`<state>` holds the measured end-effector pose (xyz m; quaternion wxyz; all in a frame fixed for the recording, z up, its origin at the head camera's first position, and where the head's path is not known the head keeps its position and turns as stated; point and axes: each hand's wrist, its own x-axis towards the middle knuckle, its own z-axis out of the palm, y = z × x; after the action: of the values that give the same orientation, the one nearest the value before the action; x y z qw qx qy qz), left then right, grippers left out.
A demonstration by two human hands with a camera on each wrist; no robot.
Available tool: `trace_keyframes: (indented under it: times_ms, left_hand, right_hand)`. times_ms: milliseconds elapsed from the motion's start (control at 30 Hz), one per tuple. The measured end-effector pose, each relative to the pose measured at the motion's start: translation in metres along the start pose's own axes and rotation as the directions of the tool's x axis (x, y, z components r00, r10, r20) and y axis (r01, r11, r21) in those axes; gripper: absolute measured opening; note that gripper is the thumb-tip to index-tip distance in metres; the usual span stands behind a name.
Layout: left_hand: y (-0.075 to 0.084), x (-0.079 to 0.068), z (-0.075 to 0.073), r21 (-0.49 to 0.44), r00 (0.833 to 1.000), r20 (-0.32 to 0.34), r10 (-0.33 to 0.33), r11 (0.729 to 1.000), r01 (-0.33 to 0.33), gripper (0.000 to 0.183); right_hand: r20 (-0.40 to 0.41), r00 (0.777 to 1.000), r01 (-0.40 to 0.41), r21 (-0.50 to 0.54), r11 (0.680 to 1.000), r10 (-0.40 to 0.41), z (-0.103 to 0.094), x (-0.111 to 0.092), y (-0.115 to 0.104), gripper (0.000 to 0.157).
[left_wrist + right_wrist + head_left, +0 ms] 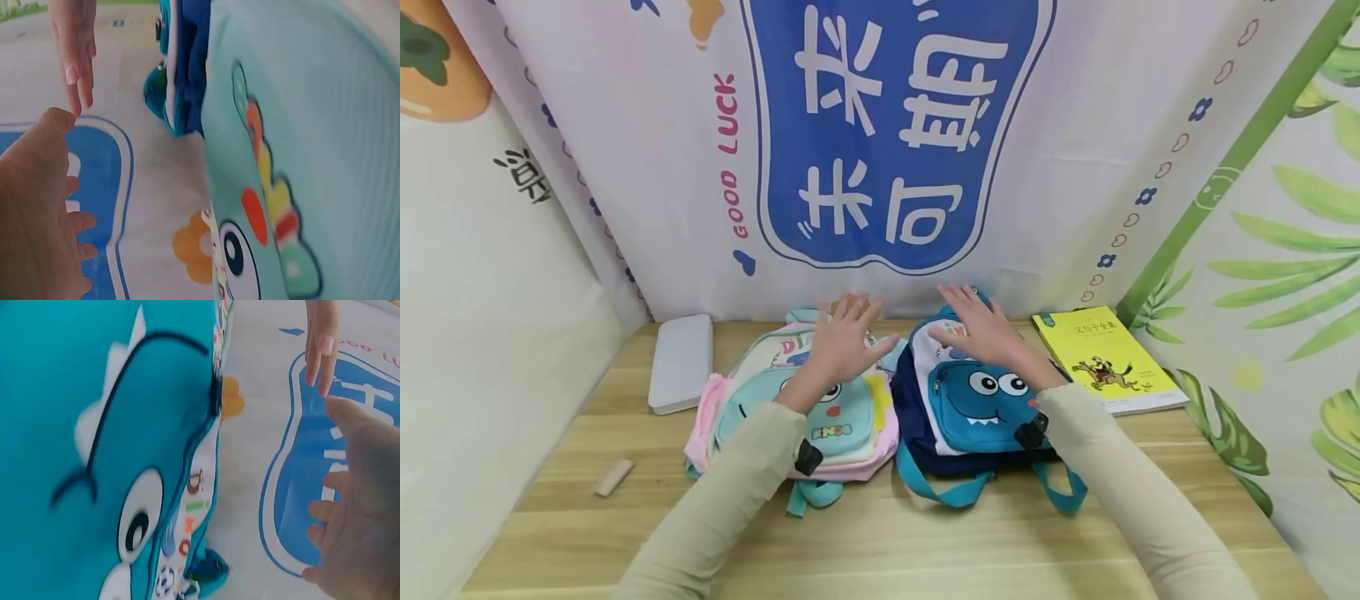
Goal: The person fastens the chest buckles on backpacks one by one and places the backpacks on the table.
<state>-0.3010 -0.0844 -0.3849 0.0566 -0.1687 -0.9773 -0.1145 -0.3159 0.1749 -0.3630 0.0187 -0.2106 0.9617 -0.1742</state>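
Two small backpacks lie side by side on the wooden table. My left hand [844,340], fingers spread, is held over the mint and pink backpack [752,408], which has a cartoon face and coloured letters on its pocket. Over the blue backpack [955,417], with its toothy monster face, my right hand [981,329] is spread the same way. Neither hand holds anything. In the left wrist view the left hand [37,212] shows beside the mint pocket [300,125]. The right wrist view has the right hand [356,500] apart from the teal pocket [75,456].
A white flat case [681,364] stands at the table's back left, with a small tan block [613,477] nearer the front. At the back right lies a yellow book [1105,354]. A printed cloth [685,208] hangs behind the table [925,550].
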Motion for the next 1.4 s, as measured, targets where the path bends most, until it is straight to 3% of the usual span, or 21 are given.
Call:
trace_keyframes:
  times_ms: [300,633,833,1400]
  left_hand:
    - [0.028,-0.013,0.009,-0.067,0.991,0.02,0.133,0.989,-0.131,0.081]
    - [0.046,-0.032,0.034,-0.114,0.954,0.197,0.224,0.972,-0.205,0.101]
    - [0.051,-0.04,0.038,-0.132,0.934,0.239,0.266,0.962,-0.24,0.11]
    - [0.059,-0.041,0.041,-0.072,0.924,0.229,0.306,0.952,-0.298,0.113]
  right_hand:
    - [-0.047,0.999,0.024,0.078,0.997,-0.02,-0.016,-0.032,0.036,0.083]
    - [-0.002,0.999,-0.031,0.181,0.983,0.032,-0.012,-0.077,0.096,0.088]
    - [0.056,0.993,-0.114,0.211,0.971,0.104,-0.013,-0.102,0.118,0.098]
    - [0.201,0.979,-0.073,0.284,0.956,0.015,-0.006,-0.144,0.157,0.113]
